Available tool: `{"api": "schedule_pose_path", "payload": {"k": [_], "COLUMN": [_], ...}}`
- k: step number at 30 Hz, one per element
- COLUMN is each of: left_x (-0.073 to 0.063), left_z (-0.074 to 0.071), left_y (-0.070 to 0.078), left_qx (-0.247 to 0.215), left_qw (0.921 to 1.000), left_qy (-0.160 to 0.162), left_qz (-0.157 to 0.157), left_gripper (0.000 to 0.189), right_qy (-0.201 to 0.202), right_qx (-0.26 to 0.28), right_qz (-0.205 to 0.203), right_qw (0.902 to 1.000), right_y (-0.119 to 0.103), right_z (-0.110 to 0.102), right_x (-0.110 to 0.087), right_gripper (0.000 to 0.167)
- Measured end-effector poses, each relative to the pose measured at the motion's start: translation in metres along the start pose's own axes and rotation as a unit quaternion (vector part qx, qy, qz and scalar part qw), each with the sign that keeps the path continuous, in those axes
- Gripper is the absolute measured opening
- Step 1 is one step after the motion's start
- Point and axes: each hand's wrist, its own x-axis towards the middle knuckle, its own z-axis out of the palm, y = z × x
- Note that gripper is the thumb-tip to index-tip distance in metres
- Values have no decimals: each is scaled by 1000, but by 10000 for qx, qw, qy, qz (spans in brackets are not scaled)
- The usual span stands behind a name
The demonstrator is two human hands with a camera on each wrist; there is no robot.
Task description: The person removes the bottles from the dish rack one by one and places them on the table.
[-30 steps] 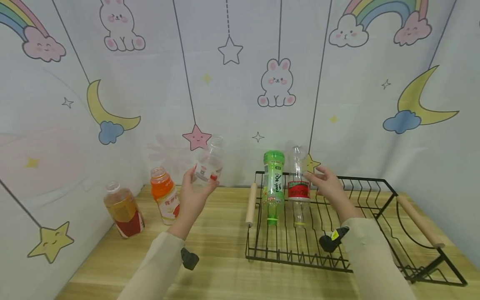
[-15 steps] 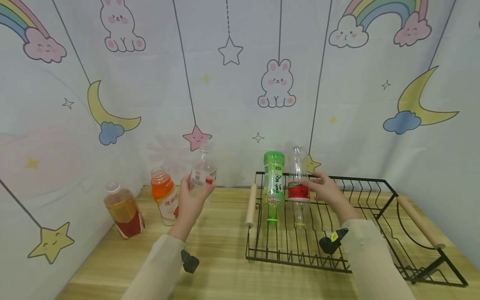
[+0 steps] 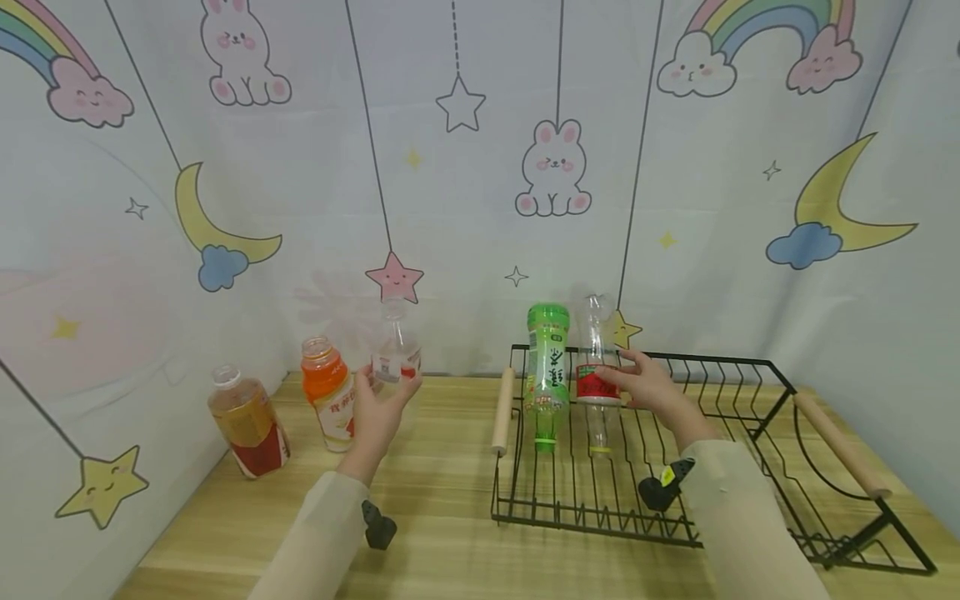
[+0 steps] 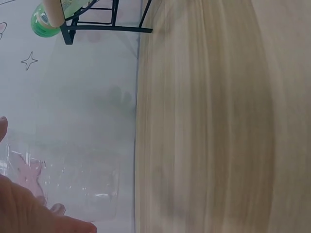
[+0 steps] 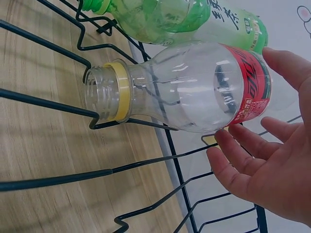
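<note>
My left hand (image 3: pixel 380 410) holds a clear plastic bottle (image 3: pixel 396 337), neck up, with a white-and-red label. In the left wrist view only part of that hand shows beside the see-through bottle (image 4: pixel 82 182). My right hand (image 3: pixel 651 386) is beside a clear bottle with a red label (image 3: pixel 597 383), which stands neck down in the black wire rack (image 3: pixel 637 527). In the right wrist view its fingers are spread loosely, fingertips right at the red label (image 5: pixel 250 85); the bottle's yellow neck ring (image 5: pixel 121 91) sits between the wires.
A green bottle (image 3: pixel 548 367) stands neck down in the rack, left of the red-labelled one. An orange bottle (image 3: pixel 327 392) and a brown-red one (image 3: pixel 249 421) stand uncapped on the wooden table (image 3: pixel 420 500) at left. The rack has wooden handles (image 3: pixel 504 412). A patterned curtain (image 3: pixel 480 208) hangs behind.
The left hand has moved left and down with its clear bottle, which has become more upright. The right hand has lowered slightly along the red-labelled bottle.
</note>
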Motion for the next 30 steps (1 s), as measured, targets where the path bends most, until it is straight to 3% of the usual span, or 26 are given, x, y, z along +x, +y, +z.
{"api": "schedule_pose_path", "payload": {"k": [20, 30], "left_x": [2, 3], "left_z": [0, 1], "left_y": [-16, -24], "left_qx": [48, -5], "left_qw": [9995, 9997], "left_qy": [-123, -94], "left_qz": [-286, -229], "left_gripper": [90, 92], "right_qy": [-94, -119], "right_qx": [-159, -89], "right_qz": [230, 259], "right_qw": [9996, 9996], "right_y": [3, 2], "right_z": [5, 5], "right_x": [3, 3], "right_gripper": [94, 93]}}
